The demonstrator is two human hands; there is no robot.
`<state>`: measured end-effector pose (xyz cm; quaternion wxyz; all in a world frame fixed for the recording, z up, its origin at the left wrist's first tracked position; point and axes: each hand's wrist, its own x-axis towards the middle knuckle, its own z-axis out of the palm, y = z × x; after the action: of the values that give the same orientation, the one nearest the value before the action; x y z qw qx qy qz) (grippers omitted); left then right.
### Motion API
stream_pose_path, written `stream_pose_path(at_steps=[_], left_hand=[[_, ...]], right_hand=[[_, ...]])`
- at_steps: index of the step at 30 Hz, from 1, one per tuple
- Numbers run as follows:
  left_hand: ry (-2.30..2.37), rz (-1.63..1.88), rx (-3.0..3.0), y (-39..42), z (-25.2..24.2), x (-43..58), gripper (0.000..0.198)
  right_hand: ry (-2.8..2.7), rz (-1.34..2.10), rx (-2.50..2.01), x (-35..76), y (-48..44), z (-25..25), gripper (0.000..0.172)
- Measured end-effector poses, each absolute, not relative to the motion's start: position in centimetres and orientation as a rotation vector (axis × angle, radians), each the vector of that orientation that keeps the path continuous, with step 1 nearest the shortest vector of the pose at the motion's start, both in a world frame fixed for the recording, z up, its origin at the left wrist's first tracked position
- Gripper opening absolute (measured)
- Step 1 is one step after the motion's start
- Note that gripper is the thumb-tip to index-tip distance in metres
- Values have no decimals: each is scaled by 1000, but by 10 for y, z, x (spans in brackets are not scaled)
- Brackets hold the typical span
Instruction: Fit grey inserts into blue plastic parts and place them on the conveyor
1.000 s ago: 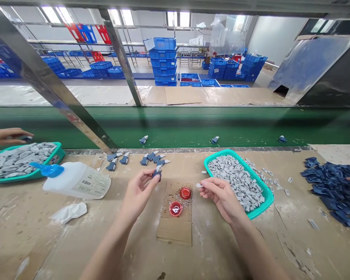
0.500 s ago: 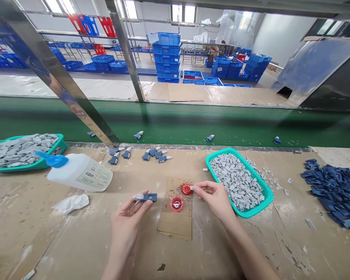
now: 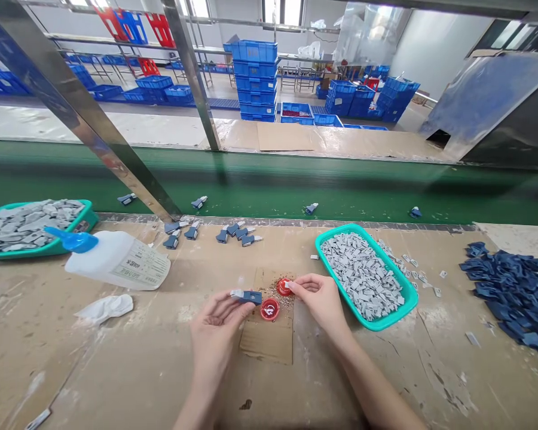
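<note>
My left hand (image 3: 222, 319) is closed on a dark blue plastic part (image 3: 252, 297) with a light grey piece at its left end. Between thumb and fingertips, my right hand (image 3: 316, 298) pinches a small light grey plastic piece (image 3: 287, 285) over the farther red cap (image 3: 283, 286). The nearer red cap (image 3: 269, 309) lies just right of the blue part and has something shiny inside. Both caps sit on a cardboard piece (image 3: 266, 343) strewn with brown crumbs. Beside my right hand stands a turquoise tray (image 3: 411, 301) full of small grey pieces (image 3: 361, 275).
A white bottle (image 3: 121, 260) with a blue spout lies at left, near a crumpled tissue (image 3: 106, 307) and another tray (image 3: 88, 215) of grey parts. Dark blue parts (image 3: 515, 286) are heaped at right. Assembled parts lie along the green conveyor belt (image 3: 260, 179) and the table's back edge.
My left hand has moved right with the blue part, closer to the red caps. My right hand has shifted slightly left, bringing the grey piece over the farther cap. Parts on the belt moved left.
</note>
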<state>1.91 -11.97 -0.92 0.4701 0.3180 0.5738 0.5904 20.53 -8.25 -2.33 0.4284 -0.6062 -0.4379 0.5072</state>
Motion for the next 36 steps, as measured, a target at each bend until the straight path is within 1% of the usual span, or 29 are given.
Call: stream_pose_path(at_steps=[6,13,21,26,31,36], left_hand=[[1357,1394,838,-116,-11,38,28],[1301,1368,834,-119,-5,49,27],[1309,1393,821,-121,6,53,24],[1321,1371,833,-120,4,56,21],[1324,1340,876,-118,0,56,19],[1255,1278,913,-113,5,54,19]], right_hand=[[-944,1471,-1384,209,-86,-13,28],[-909,1623,-1136,206,-97,8,22],[-983,1635,-1212,205,-97,6,24],[-1019,1740,-1211,206,-98,8,27],[-1061,1699,-1267,208,-100,11,29],[-1029,1761,-1176,212,-99,19,31]])
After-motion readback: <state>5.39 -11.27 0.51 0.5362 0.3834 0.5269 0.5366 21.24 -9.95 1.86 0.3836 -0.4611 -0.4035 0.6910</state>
